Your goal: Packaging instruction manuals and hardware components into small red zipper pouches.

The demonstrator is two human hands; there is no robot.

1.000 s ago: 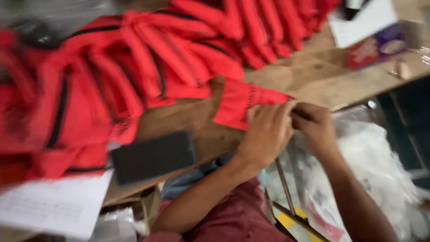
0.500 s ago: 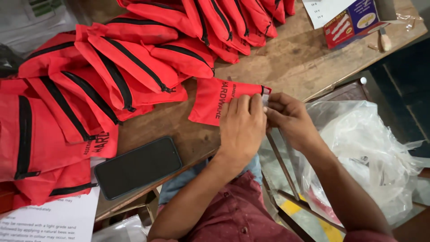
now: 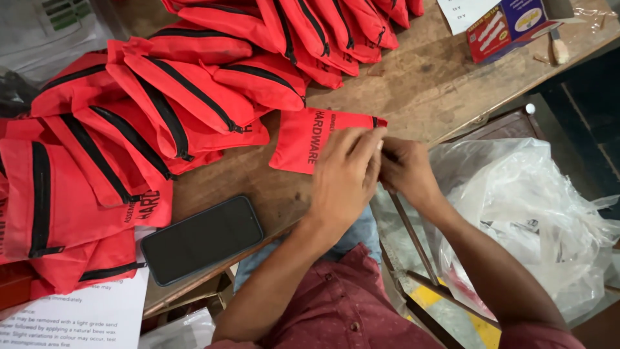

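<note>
A small red and blue carton (image 3: 510,26) lies at the far right corner of the wooden table (image 3: 426,84); a white printed sheet (image 3: 84,317) sits at the near left; the flat red pouch (image 3: 307,139) with black lettering lies near the table's edge; the left hand (image 3: 345,178) presses it flat; the right hand (image 3: 407,171), fingers closed, pinches its right end beside the left.

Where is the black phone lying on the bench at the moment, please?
In the head view the black phone lies face up at the near edge of the wooden bench, left of the left hand and beside the red zip pouches.
</note>
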